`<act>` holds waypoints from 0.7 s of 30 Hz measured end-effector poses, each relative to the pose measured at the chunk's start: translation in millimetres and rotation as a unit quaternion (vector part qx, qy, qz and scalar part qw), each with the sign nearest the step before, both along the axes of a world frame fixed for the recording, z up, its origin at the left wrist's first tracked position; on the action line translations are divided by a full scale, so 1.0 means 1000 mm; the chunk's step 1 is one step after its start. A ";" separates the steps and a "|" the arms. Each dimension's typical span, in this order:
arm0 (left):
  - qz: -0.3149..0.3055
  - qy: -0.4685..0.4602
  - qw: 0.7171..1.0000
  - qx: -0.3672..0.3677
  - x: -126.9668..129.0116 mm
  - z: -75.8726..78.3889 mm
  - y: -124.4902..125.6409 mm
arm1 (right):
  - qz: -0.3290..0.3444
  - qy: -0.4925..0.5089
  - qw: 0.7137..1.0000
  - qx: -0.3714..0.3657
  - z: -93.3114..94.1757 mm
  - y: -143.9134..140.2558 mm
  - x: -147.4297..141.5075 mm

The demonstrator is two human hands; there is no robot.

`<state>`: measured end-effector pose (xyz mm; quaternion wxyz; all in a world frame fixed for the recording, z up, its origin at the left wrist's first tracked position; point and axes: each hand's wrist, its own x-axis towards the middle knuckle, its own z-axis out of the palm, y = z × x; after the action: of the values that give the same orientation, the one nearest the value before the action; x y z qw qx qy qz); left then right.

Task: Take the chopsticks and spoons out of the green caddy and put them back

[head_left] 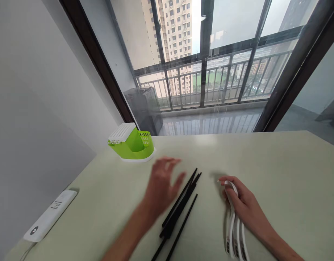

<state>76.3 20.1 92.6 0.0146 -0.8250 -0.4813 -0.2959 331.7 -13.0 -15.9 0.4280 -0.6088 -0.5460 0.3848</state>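
The black chopsticks point(180, 204) lie loose in a slanted bundle near the middle of the table's near edge, tips pointing toward the far side, one stick a little apart on the right. They look thin, stiff, light and smooth, so they would likely roll or slip if pinched singly; gathering them together around the middle seems the surest hold. The left hand point(161, 186) hovers just above and to the left of them, blurred, fingers spread wide and holding nothing.

To the right, well apart from the black sticks, the right hand point(244, 204) rests on a bunch of white utensils point(234, 228) lying on the table toward the near edge. The fingers curl over their upper ends; whether they truly clasp them or only press down I cannot tell. These pieces look like light, hard plastic with printed handle ends.

Toward the far left of the table stands a green cutlery holder point(133, 145) with a white slotted lid section and a white base. Its open green compartment appears empty, though the inside is only partly visible. A white power strip point(50, 215) lies at the left edge.
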 end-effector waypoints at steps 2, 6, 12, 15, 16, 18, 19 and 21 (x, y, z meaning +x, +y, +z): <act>0.070 0.007 0.994 0.089 -0.039 0.017 0.028 | 0.011 -0.019 1.000 0.020 -0.001 0.000 -0.002; 0.222 0.072 0.958 0.170 -0.111 0.046 0.073 | 0.021 -0.033 0.998 0.040 -0.003 0.000 -0.005; 0.255 0.099 0.957 0.101 -0.164 0.046 0.098 | 0.086 -0.049 0.990 0.098 -0.006 0.000 -0.005; 0.235 0.099 0.962 0.097 -0.157 0.037 0.098 | 0.118 -0.050 0.985 0.114 -0.006 0.000 -0.006; 0.231 0.098 0.962 0.103 -0.150 0.036 0.097 | 0.127 -0.048 0.984 0.115 -0.006 0.000 -0.006; 0.216 0.099 0.966 0.106 -0.130 0.035 0.094 | 0.138 -0.045 0.983 0.114 -0.005 0.000 -0.007; 0.205 0.097 0.969 0.102 -0.118 0.035 0.093 | 0.143 -0.044 0.982 0.113 -0.005 0.000 -0.008; 0.190 0.087 0.974 0.090 -0.091 0.037 0.091 | 0.151 -0.046 0.981 0.114 -0.004 -0.001 -0.008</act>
<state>-14.7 110.9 129.1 0.1868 -0.7366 -0.5971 -0.2570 323.5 -13.5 -19.7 0.4059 -0.4835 -0.6911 0.3518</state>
